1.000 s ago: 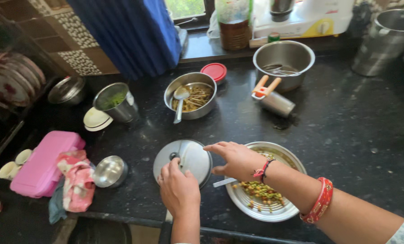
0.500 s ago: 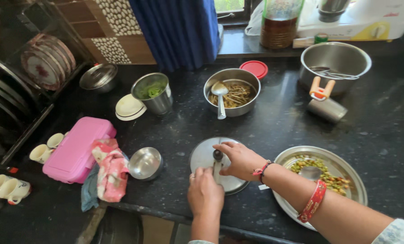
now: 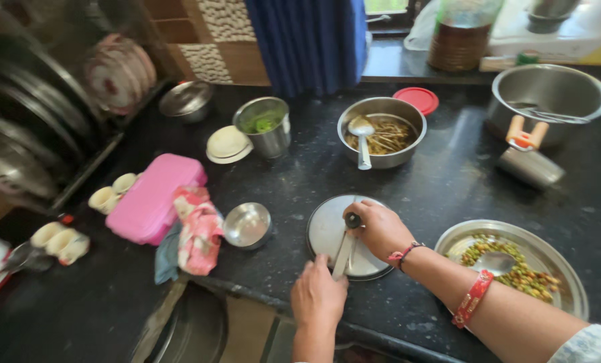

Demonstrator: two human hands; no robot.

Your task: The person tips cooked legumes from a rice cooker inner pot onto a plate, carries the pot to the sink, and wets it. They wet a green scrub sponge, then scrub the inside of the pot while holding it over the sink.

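1. A round, flat steel lid [image 3: 341, 235] with a small dark knob [image 3: 353, 219] is lying on the black stone counter [image 3: 448, 181], near its front edge and straight ahead of the person.
2. The right hand [image 3: 381, 228] is resting on the lid's right side, with its fingers curling around the knob and pinching it.
3. The left hand [image 3: 318, 294] is sitting just below the lid, at the counter's edge, closed around the handle end of a slim steel knife [image 3: 344, 254].
4. The knife's long axis is running up and slightly right from the left hand, across the lid's face towards the knob, so the blade is lying between the two hands and both are equally close to the lid.
5. Just right of the lid, a wide steel plate [image 3: 569, 282] is holding green and yellow cooked peas with a spoon [image 3: 492, 262] in them, under the right forearm.
6. To the left, a small steel bowl [image 3: 246, 226] and a pink patterned cloth [image 3: 196, 232] are lying near, beside a pink plastic box [image 3: 154, 197].
7. Further back, a steel bowl of brown strips [image 3: 382, 138] with a ladle is standing well apart from the lid; nothing is lying between the hands and the lid.
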